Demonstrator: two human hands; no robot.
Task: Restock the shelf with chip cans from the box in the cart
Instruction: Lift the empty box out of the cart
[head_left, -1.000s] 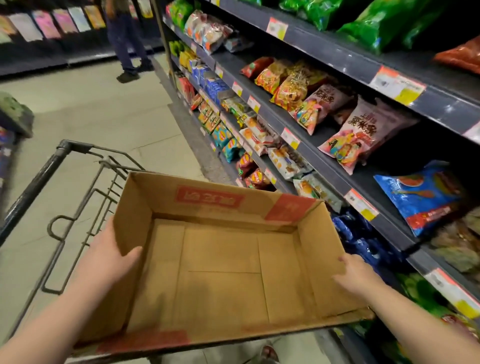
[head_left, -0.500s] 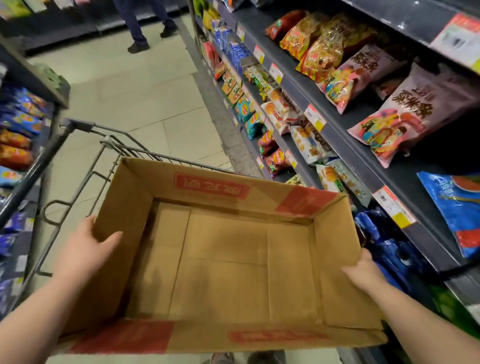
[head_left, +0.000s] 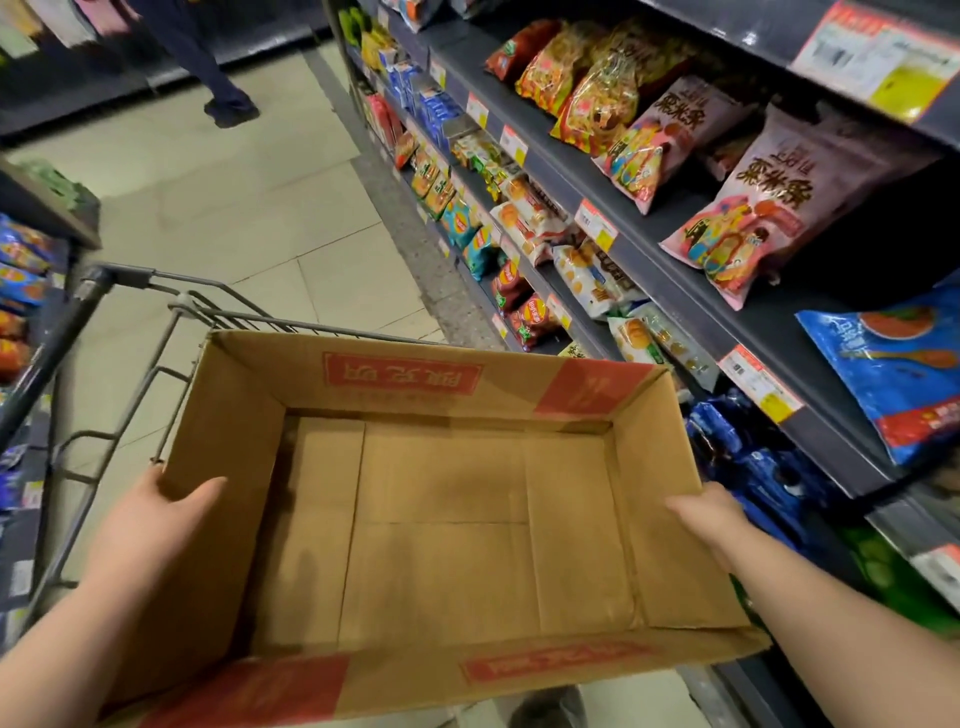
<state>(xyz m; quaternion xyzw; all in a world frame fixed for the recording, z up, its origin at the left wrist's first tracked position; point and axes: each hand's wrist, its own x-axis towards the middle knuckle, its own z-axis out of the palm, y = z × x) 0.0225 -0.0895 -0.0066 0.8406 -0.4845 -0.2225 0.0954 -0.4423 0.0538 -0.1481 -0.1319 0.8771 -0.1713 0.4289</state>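
Brown cardboard box with red printed bands: over the grey wire cart, beside the dark snack shelf. We grip its side walls with left hand and right hand, thumbs inside, fingers clasping the outside; bottom bare.

Matt brown cardboard box, grey metal wire cart, glossy plastic snack bags, smooth tiled floor

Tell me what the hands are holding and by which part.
The cardboard box, by its side walls: the left hand grips the left rim, the right hand the right rim.
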